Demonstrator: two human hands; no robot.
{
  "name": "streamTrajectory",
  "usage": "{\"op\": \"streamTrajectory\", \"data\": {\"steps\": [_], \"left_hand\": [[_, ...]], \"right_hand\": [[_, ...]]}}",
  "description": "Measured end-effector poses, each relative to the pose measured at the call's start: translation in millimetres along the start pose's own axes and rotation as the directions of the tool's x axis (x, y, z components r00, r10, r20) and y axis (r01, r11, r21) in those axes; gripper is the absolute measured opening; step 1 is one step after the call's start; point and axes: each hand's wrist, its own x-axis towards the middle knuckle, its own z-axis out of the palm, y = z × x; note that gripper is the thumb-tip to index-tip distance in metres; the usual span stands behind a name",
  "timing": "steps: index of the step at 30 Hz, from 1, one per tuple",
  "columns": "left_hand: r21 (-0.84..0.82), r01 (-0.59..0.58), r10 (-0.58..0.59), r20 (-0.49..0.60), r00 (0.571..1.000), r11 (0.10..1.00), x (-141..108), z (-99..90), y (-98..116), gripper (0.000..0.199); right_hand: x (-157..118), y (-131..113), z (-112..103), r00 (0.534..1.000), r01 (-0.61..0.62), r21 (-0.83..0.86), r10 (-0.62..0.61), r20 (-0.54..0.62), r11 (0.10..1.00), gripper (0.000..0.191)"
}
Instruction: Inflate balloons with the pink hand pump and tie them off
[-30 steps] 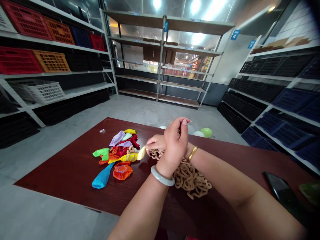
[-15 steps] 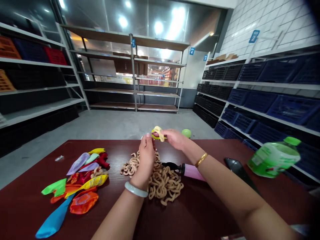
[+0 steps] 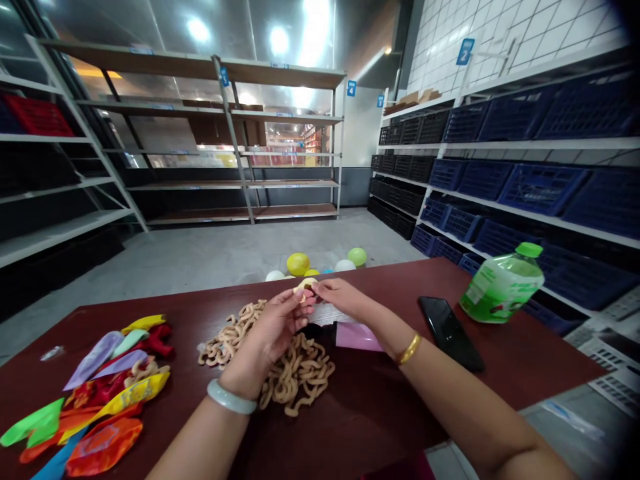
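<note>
A small limp pale yellow balloon (image 3: pixel 306 285) is stretched between my two hands above the table's far part. My left hand (image 3: pixel 280 323), with a pale bangle at the wrist, pinches its left side, palm partly turned up. The closed fingers of my right hand (image 3: pixel 343 297) grip its right side; a gold bracelet is on that wrist. Below them lies a heap of beige curly tube-like pieces (image 3: pixel 300 377). A pink hand pump (image 3: pixel 357 336) with a black end lies under my right forearm, its tip partly hidden.
Limp coloured balloons (image 3: pixel 107 390) are piled on the left of the dark red table (image 3: pixel 380 407). A black phone (image 3: pixel 450 333) and a green-capped bottle (image 3: pixel 503 287) stand to the right. Inflated balloons (image 3: pixel 299 264) sit beyond the far edge; crate-filled shelves (image 3: pixel 540 187) line the right wall.
The view has swung to the right, so the table things appear further left. Both hands are lower and closer together on the pale yellow balloon, and my left palm has turned more upward.
</note>
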Motion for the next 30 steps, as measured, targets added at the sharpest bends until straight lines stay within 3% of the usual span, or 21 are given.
{"op": "streamTrajectory", "data": {"steps": [2,5,7,11,15,18,22,24,30], "left_hand": [[-0.055,-0.041,0.040,-0.024,0.999,0.998,1,-3.8,6,0.009],[-0.117,-0.127,0.117,-0.085,0.989,0.985,4,-12.1,15,0.012],[-0.158,-0.175,0.154,-0.137,0.979,0.972,6,-18.3,20,0.014],[-0.245,-0.225,0.165,-0.244,0.956,0.943,10,-29.0,27,0.015],[-0.378,-0.241,0.133,-0.288,0.948,0.894,13,-35.5,31,0.014],[-0.428,-0.253,0.123,-0.307,0.944,0.868,16,-37.7,30,0.014],[-0.473,-0.254,0.107,-0.315,0.943,0.844,19,-37.3,27,0.014],[-0.499,-0.265,0.111,-0.316,0.942,0.825,19,-35.7,27,0.015],[-0.518,-0.271,0.131,-0.290,0.948,0.812,17,-30.5,28,0.015]], "right_hand": [[-14,8,-16,0.997,-0.039,-0.284,0.057,0.058,0.958,0.041],[-34,15,-30,0.955,-0.044,-0.640,0.220,0.198,0.767,0.066],[-43,16,-29,0.924,-0.019,-0.750,0.299,0.240,0.661,0.073],[-48,15,-21,0.923,-0.041,-0.819,0.336,0.189,0.573,0.055],[-46,20,-31,0.957,-0.141,-0.777,0.287,0.053,0.614,0.039],[-42,16,-36,0.989,-0.136,-0.683,0.134,-0.057,0.718,0.038],[-39,4,-19,0.997,0.025,-0.506,0.014,0.073,0.862,0.039],[-38,2,-8,0.992,0.033,-0.506,0.035,0.125,0.862,0.041],[-36,9,-2,0.993,-0.002,-0.503,0.063,0.103,0.864,0.043]]}}
